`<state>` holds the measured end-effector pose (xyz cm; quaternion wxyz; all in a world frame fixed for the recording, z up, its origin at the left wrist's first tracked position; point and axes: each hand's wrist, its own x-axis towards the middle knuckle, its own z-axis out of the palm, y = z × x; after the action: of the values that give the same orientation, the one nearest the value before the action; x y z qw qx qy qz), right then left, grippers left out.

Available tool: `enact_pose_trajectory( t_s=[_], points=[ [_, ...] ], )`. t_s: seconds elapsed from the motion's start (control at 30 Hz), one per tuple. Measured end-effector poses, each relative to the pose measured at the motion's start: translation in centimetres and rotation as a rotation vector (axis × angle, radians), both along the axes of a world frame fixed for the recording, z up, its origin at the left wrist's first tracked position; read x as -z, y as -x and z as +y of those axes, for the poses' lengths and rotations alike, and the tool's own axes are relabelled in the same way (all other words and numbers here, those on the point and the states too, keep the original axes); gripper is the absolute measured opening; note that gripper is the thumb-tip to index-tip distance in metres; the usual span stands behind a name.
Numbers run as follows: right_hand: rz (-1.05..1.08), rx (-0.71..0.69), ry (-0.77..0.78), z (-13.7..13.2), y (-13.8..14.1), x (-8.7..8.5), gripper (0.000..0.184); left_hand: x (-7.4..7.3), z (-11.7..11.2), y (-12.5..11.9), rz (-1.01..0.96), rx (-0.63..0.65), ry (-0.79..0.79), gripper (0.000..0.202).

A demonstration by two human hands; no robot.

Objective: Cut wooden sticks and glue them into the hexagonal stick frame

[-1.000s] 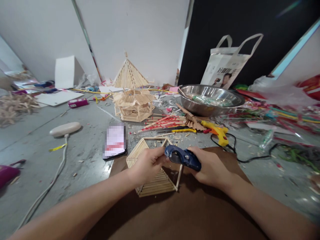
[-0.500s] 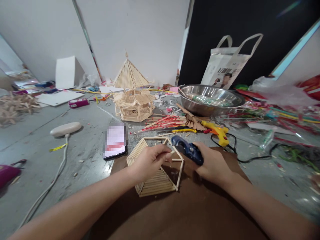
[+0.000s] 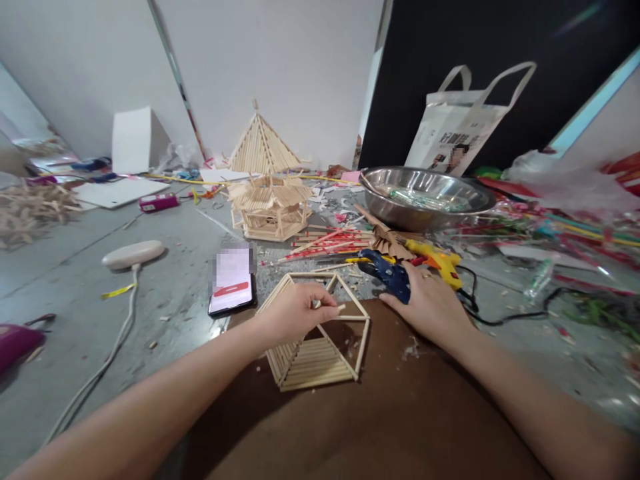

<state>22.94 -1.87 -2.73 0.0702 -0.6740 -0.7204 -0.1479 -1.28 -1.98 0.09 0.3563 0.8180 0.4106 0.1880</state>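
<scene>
My left hand (image 3: 300, 310) is closed in a pinch on a short pale wooden stick (image 3: 341, 309). It hovers over a flat hexagonal frame of wooden sticks (image 3: 323, 363), hiding part of its upper left. Rows of sticks fill the frame's left and lower sections; the right sections are bare outlines. To the right, my right hand (image 3: 430, 300) has its thumb and fingers around a dark blue hand tool (image 3: 387, 272), low beside the yellow glue gun (image 3: 443, 261). The tool's working end is not clear to me. Beneath the frame lies a brown board (image 3: 350, 433).
A stick-built pavilion (image 3: 270, 200) stands behind. A phone (image 3: 233, 283) lies left of the frame, near a white corded device (image 3: 134, 254). Red-tipped sticks (image 3: 330, 243), a steel basin (image 3: 425, 217) and a tote bag (image 3: 450, 137) are farther back. A black cable (image 3: 525, 310) runs right.
My right hand has moved right and away from the frame with the blue tool, lowering it toward the glue gun. My left hand still pinches the stick over the frame.
</scene>
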Motion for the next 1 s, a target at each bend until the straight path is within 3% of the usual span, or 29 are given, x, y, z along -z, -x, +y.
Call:
enact_pose_trajectory(
  t_s=[0.3, 0.67, 1.0],
  points=[
    [-0.093, -0.004, 0.144, 0.3, -0.3, 0.6, 0.069, -0.4, 0.7, 1.2, 0.368, 0.091, 0.125, 0.023],
    [-0.086, -0.038, 0.153, 0.4, -0.2, 0.5, 0.067, -0.8, 0.6, 1.4, 0.442, 0.181, 0.113, 0.026],
    [-0.111, -0.046, 0.142, 0.4, -0.2, 0.6, 0.068, -1.0, 0.7, 1.4, 0.447, 0.165, 0.14, 0.025]
  ],
)
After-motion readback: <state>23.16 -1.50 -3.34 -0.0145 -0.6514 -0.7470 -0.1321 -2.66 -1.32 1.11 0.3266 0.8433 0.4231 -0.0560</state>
